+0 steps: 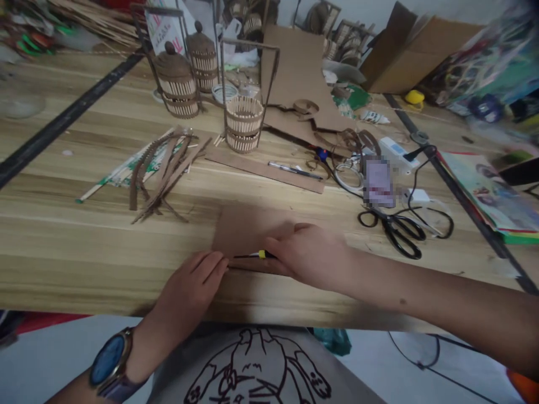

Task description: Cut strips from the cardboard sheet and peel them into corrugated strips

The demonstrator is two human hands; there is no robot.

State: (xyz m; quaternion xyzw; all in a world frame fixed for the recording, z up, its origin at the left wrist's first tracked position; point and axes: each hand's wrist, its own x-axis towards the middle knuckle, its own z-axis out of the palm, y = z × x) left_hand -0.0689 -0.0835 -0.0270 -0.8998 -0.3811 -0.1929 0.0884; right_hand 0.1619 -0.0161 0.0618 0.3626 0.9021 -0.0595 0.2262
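A rectangular piece of brown cardboard (240, 227) lies flat near the front edge of the table. My left hand (191, 286) grips its lower left corner, fingers close together and bent; the thumb is hidden. Over the cardboard's right part, my right hand (314, 255) is closed around a craft knife (263, 254) with a black and yellow handle. Its thin metal tip points left, toward my left fingertips, and lies along the near edge of the cardboard. Whether the tip has gone into the cardboard I cannot tell.
Black scissors (404, 233) lie to the right, below a phone (379, 182) and cables. Beyond the cardboard are a cardboard strip (265, 171) with a pen (295, 170), and a small stick basket (244, 126). Brown paper strips (168, 168) lie left. Lidded baskets (174, 84) stand behind.
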